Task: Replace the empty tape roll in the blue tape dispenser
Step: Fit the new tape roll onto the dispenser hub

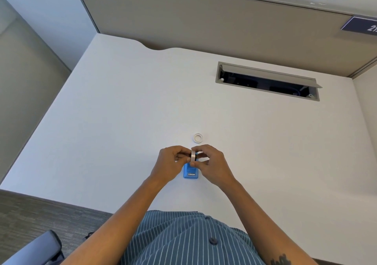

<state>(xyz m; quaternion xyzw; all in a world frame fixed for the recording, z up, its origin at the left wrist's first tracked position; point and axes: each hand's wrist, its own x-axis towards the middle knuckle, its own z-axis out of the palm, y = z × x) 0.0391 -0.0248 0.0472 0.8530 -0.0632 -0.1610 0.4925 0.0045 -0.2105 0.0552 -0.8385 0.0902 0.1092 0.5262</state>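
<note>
The tape roll stands on edge directly above the blue tape dispenser, pinched between both hands, likely to line it up with the cradle. The left hand and right hand curl closed around it, hiding its core. 1 spare ring lies flat on the surface just beyond; whether it is the empty roll is unclear.

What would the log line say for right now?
both hands holding tape roll | above blue dispenser | small ring on desk
</note>
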